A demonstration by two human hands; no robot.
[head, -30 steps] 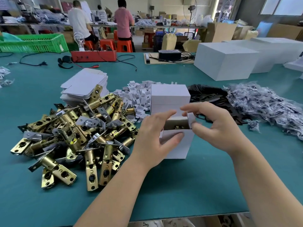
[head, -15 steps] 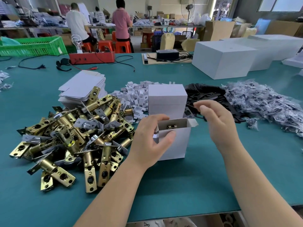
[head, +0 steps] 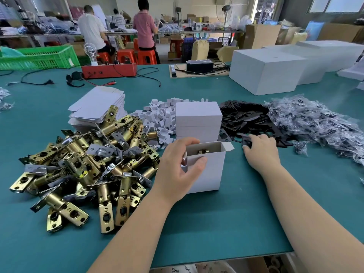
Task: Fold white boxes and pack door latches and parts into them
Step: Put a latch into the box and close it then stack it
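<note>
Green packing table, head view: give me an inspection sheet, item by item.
Surface: green mat table.
Job's things: open white cardboard box with a brass part inside; brass door latch pile; flat white box blanks; black metal plates.
Clutter: bagged parts; white card inserts.
Grippers: left hand grips box; right hand touches a black plate.
Cables: black cable by red box.
Surroundings: workers, green crate.
</note>
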